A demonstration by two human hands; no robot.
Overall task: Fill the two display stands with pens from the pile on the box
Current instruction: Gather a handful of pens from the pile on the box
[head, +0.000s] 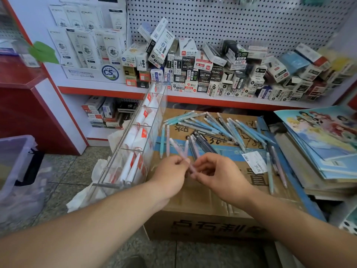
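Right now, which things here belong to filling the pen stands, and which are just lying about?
Job: pink pens held by left hand and right hand; pen pile; cardboard box; clear display stand.
Lying about: shelf pen cartons; notebook stack; plastic bin.

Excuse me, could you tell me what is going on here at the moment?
A person is sorting pens over a cardboard box. The left hand and right hand together pinch a few pale pink pens above the box. A pile of mostly blue pens lies scattered on the box top. A clear display stand sits at the box's left side, its compartments holding white items with red marks.
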